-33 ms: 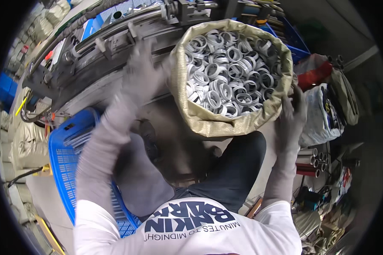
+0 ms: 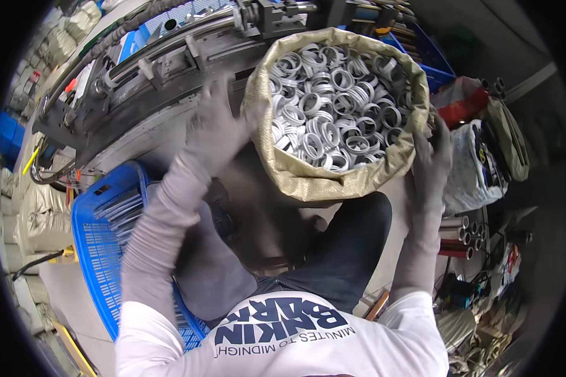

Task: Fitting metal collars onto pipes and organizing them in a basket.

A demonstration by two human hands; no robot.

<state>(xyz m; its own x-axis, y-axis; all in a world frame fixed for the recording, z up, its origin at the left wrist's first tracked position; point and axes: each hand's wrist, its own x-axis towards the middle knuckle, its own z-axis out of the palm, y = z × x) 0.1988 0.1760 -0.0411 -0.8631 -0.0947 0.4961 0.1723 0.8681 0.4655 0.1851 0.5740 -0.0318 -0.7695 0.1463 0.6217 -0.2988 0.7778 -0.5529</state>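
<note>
Spanning the top of the view: a long dark metal machine [image 2: 170,81] with rails, brackets and a black hose running along it, set at a slant from lower left to upper right. Standing just in front of it, right of centre: a tall woven tan sack [image 2: 333,179], mouth rolled open, filled to the brim with grey-white plastic rings [image 2: 339,100]. Resting below the sack, between the legs in dark trousers [image 2: 352,251]. Lying at lower left, beside the left arm: a blue slatted plastic crate [image 2: 100,251], partly covered by the sleeve. Piled along the left rim: pale filled sacks [image 2: 41,213]. Crowding the right side: a white printed bag [image 2: 478,166], a red and an olive bag behind it, short metal tubes [image 2: 465,242] lower down, and a blue bin [image 2: 431,60] behind the sack.

Gloved in grey, the left hand [image 2: 217,129] raised at the sack's left edge, just beside the rolled rim; blurred, fingers spread, so whether the grip has hold of anything cannot be told. Gloved alike, the right hand [image 2: 429,166] pressed against the sack's right wall just under the rim, fingers pointing up and lying flat on the weave, palm open rather than clenched, steadying and not pinching.
</note>
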